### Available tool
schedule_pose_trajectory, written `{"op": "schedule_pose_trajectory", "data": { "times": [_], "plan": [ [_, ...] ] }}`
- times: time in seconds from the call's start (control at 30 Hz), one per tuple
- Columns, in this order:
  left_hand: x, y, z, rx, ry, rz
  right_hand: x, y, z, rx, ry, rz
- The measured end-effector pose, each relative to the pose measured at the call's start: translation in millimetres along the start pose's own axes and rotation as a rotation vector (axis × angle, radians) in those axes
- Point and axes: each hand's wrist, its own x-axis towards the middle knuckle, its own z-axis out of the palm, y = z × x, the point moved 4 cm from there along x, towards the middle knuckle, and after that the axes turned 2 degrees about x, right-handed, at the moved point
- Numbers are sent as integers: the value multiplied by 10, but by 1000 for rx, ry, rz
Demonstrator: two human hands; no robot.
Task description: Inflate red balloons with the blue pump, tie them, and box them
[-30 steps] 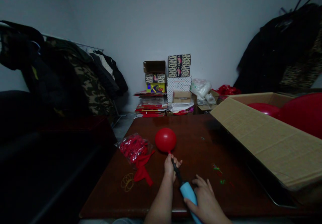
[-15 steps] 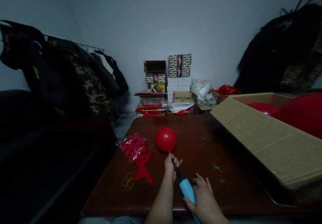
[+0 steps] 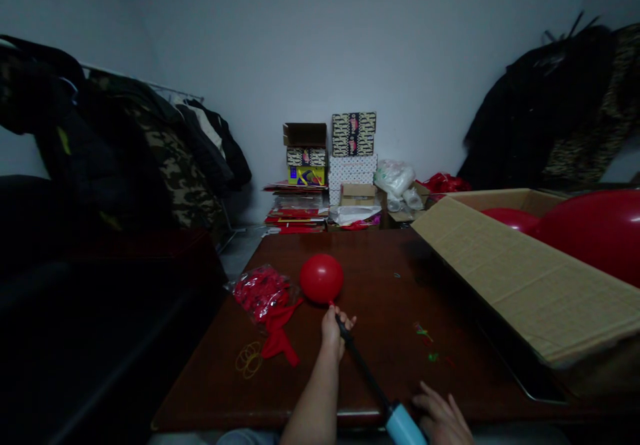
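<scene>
A small inflated red balloon (image 3: 321, 278) sits above the table, its neck pinched in my left hand (image 3: 334, 325) around the black nozzle end of a hand pump. The pump's black shaft (image 3: 367, 370) runs down to the right, to its light-blue barrel (image 3: 404, 425) at the bottom edge of the view. My right hand (image 3: 443, 418) is at the barrel's right side; its fingers are partly spread, while the thumb and palm contact are hidden. Left of the balloon lie a clear bag of red balloons (image 3: 263, 292) and loose red balloons (image 3: 279, 335).
Tan rubber bands (image 3: 249, 360) lie at the table's left side. Small green and red bits (image 3: 433, 357) are on the right. An open cardboard box (image 3: 530, 278) with large red balloons (image 3: 595, 235) stands at the right edge. Stacked boxes (image 3: 354, 145) are at the wall.
My right hand and the blue barrel have moved down and right, away from my left hand, exposing much more black shaft. My left hand still pinches the balloon. The view has shifted slightly.
</scene>
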Motion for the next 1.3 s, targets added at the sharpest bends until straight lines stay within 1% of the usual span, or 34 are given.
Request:
{"op": "schedule_pose_trajectory", "data": {
  "times": [0.1, 0.23, 0.33, 0.43, 0.53, 0.63, 0.8, 0.9, 1.07, 1.2, 1.3],
  "plan": [
    [-1, 15, 6, 2, 13, -18, 54, -109, -87, -27, -4, 23],
    [-1, 20, 15, 3, 10, -14, 92, -202, -148, -60, -30, 29],
    [-5, 16, 15, 5, 8, -14, 131, -304, -213, -68, 13, 13],
    [-10, 18, 19, 6, -4, -9, 210, -423, -265, -64, 95, 18],
    [-9, 18, 25, 14, -21, -2, 330, -526, -292, -57, 177, 14],
    [3, 6, 19, 24, -22, -5, 492, -603, -310, -42, 223, 6],
    [39, -10, -2, 47, -17, 3, 801, -737, -349, -27, 246, 31],
    [62, -20, -9, 75, -23, -2, 904, -803, -342, -24, 244, 47],
    [78, -37, -10, 107, -33, 20, 852, -826, -289, -29, 258, 59],
    [59, -37, -15, 92, -13, 43, 727, -847, -287, -48, 266, 70],
    [39, -25, -16, 75, -6, 56, 573, -827, -294, -72, 260, 52]
  ]
}}
